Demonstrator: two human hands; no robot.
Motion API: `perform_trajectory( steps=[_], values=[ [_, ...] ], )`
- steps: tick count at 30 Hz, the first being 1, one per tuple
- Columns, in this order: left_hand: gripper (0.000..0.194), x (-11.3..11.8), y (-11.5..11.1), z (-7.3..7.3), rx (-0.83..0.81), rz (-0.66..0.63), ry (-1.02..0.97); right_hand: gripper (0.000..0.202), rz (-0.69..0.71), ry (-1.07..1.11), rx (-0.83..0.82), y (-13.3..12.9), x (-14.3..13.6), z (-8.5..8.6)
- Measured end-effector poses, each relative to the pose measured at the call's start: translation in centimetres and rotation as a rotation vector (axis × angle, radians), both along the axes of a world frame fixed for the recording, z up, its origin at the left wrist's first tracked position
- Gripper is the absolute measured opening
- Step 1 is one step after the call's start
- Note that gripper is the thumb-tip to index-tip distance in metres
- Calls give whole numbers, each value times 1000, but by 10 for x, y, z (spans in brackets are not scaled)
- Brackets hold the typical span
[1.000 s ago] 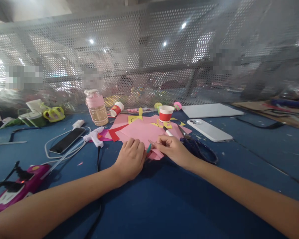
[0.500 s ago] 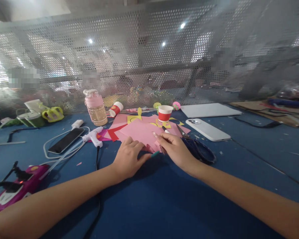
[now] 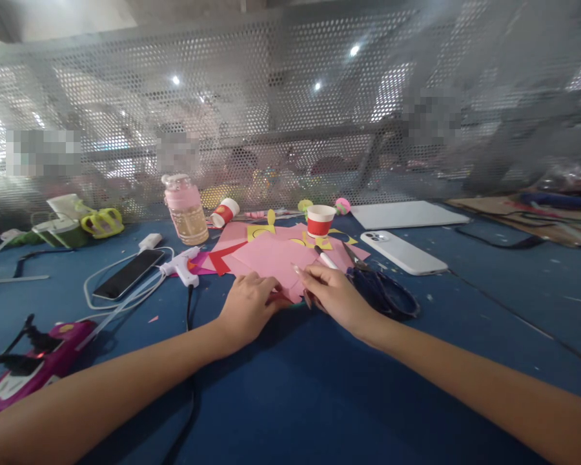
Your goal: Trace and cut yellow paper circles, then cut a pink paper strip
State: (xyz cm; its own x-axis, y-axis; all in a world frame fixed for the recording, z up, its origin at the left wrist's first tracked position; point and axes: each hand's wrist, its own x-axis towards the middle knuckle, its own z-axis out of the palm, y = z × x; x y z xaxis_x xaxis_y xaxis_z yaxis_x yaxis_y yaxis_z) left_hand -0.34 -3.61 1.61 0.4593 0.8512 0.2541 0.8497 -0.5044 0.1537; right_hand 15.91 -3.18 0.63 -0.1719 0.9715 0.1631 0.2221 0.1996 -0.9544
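Note:
My left hand (image 3: 252,303) is closed at the near edge of the pink paper (image 3: 266,255), its fingers bent over the edge and its thumb below. A small teal tip shows by that thumb, too small to name. Facing it, my right hand (image 3: 334,294) pinches at the same edge, thumb above and fingertips underneath; the exact grip is partly hidden. Just beyond the right hand lie a white pen with a dark end (image 3: 325,257) and dark-handled scissors (image 3: 382,290). A red and white paper cup (image 3: 320,223) stands upright on the paper sheets.
A white glue gun (image 3: 181,265), black phone (image 3: 130,274) and pink power strip (image 3: 39,361) with cords lie left. Behind are a pink-lidded bottle (image 3: 186,213) and a tipped paper cup (image 3: 224,213). At right lies a white phone (image 3: 403,253); a perforated metal screen (image 3: 271,103) closes the back.
Both hands have shifted slightly left. The pink paper's near edge has moved between the fingers, and the teal tip is less visible. More of the pen shows.

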Motion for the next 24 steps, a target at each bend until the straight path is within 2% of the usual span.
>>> perform_trajectory(
  steps=[4, 7, 11, 15, 19, 24],
  values=[
    [36, 1, 0, -3, -126, -8, 30, 49, 19, -83, -77, 0, -2, -1],
    [36, 2, 1, -4, -222, -26, 27, 44, 41, -111, -118, -1, -4, 0],
    [33, 2, 1, -4, -196, -38, 3, 39, 72, -147, -123, -6, -5, 4],
    [29, 1, 1, -2, -148, 36, 42, 34, 93, -164, -183, -12, -5, 7],
    [31, 0, -1, 1, -130, 109, 15, 29, 118, -93, -250, -13, -7, 9],
    [32, 0, -3, 4, -110, 209, -61, 31, 81, 140, -412, -9, -8, 11]
  ],
)
